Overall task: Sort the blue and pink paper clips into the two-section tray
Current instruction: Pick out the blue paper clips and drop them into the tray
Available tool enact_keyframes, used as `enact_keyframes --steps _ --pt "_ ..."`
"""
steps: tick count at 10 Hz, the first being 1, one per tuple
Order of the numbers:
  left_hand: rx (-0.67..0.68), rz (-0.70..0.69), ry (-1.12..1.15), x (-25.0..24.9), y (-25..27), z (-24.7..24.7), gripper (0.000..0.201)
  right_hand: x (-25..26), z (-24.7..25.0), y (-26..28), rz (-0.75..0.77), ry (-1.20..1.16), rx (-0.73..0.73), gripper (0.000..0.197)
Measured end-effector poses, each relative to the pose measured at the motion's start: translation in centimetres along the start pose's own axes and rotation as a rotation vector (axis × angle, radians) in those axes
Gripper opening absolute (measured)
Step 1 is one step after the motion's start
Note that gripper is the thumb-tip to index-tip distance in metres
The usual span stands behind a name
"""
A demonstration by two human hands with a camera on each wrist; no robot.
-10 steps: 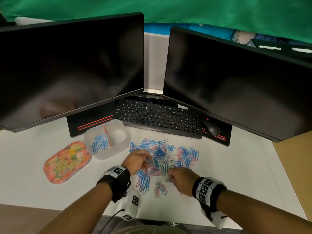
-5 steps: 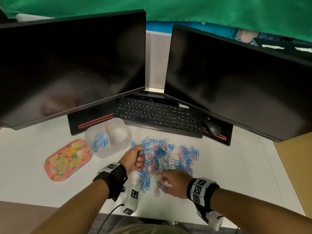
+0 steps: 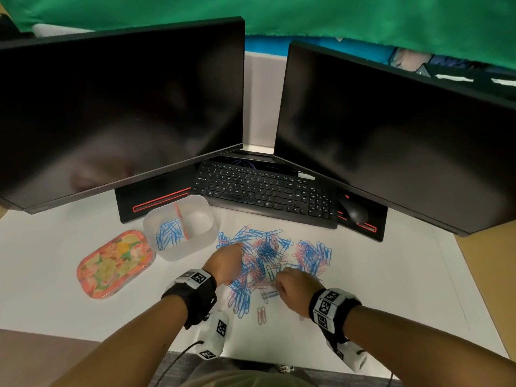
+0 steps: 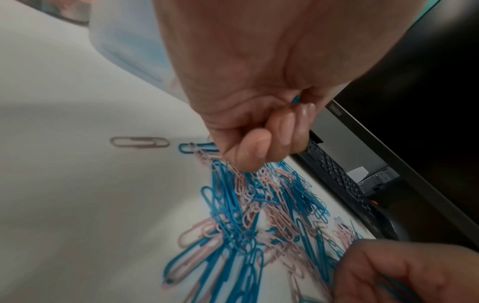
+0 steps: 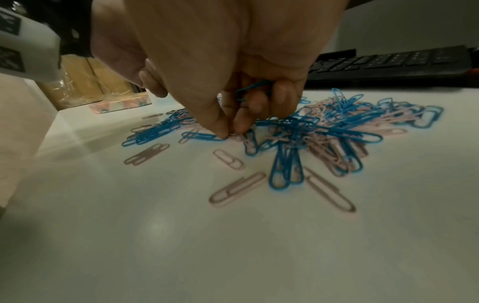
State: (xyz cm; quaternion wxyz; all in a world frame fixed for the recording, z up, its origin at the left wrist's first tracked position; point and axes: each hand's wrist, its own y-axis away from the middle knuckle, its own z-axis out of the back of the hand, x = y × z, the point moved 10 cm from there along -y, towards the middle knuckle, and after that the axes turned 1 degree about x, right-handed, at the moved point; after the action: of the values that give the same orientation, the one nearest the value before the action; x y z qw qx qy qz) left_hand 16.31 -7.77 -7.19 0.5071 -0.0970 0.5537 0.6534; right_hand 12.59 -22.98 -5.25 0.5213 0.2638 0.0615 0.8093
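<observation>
A mixed pile of blue and pink paper clips (image 3: 268, 252) lies on the white desk. The translucent two-section tray (image 3: 205, 208) stands to its left, with blue clips (image 3: 169, 234) in the left section; I see none in the right section. My left hand (image 3: 229, 258) hovers over the pile's left edge, fingers curled, with a blue clip (image 4: 296, 100) peeking from the fist. My right hand (image 3: 284, 280) is at the pile's near edge. It keeps a blue clip (image 5: 252, 89) under curled fingers while thumb and forefinger pinch into the pile (image 5: 324, 133).
A floral oval tin (image 3: 114, 263) lies left of the tray. A black keyboard (image 3: 265, 191) and mouse (image 3: 354, 212) sit behind the pile, under two dark monitors (image 3: 120, 107). A few loose pink clips (image 3: 261, 315) lie near the desk's front edge.
The right hand slid left toward the loose clips in front, then came back to the pile's near edge. The left hand stayed over the pile's left side, fingers still curled.
</observation>
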Motion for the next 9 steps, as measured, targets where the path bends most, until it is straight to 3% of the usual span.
enact_keyframes --steps 1,2,3,5,7,8,9 --pt "0.012 0.002 0.137 -0.5 1.3 0.1 0.049 0.0 0.7 0.1 0.019 -0.033 -0.062 0.014" --pt "0.005 0.003 0.194 0.4 0.9 0.1 0.06 1.7 0.0 0.5 0.175 -0.018 -0.025 0.02" --pt "0.04 0.006 0.138 1.0 1.0 -0.3 0.045 3.0 -0.8 0.6 0.274 0.023 0.007 0.03" --pt "0.069 -0.108 -0.225 -0.2 2.2 -1.3 0.031 3.2 -1.0 -0.3 0.238 0.041 0.051 0.031" --pt "0.071 -0.194 -0.767 -1.5 3.3 -3.0 0.024 2.6 -1.3 -0.9 0.137 0.061 0.09 0.033" --pt "0.078 -0.156 -0.916 -0.5 3.1 -3.6 0.033 2.5 -1.3 -0.8 0.128 0.056 0.091 0.028" --pt "0.047 -0.132 -0.935 0.1 2.8 -3.7 0.027 2.5 -1.0 -0.5 0.135 0.042 0.055 0.026"
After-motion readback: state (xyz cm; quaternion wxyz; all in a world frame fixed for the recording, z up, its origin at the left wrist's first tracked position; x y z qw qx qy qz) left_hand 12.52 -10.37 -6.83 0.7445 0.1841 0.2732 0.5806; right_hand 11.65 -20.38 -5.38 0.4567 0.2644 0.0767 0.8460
